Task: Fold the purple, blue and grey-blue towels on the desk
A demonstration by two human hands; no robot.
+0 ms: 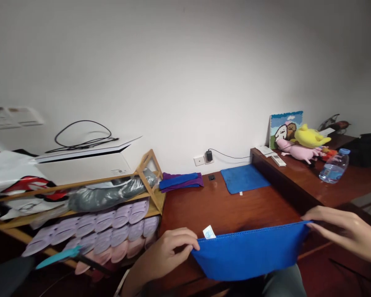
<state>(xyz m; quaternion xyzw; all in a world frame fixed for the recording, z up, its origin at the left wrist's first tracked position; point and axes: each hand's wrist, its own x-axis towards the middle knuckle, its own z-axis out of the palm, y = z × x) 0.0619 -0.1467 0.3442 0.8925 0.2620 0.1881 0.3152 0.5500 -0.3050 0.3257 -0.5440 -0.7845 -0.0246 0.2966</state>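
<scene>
A blue cloth (250, 251) is stretched between my two hands over the near edge of the wooden desk (191, 210), its lower part hanging down. My left hand (170, 251) pinches its upper left corner, beside a small white label (209, 232) on the hem. At the upper right corner, my right hand (343, 227) grips it between thumb and fingers. Another blue cloth (244, 178) lies flat at the back right of the desk. Folded blue and purple cloths (181, 181) are stacked at the back left.
Left stands a wooden rack (154, 198) with lilac and pink slippers (120, 218) and a white box (86, 165) on top. On the raised right surface are a water bottle (334, 167), plush toys (299, 150) and a remote (278, 160). A charger (209, 155) is plugged into the wall.
</scene>
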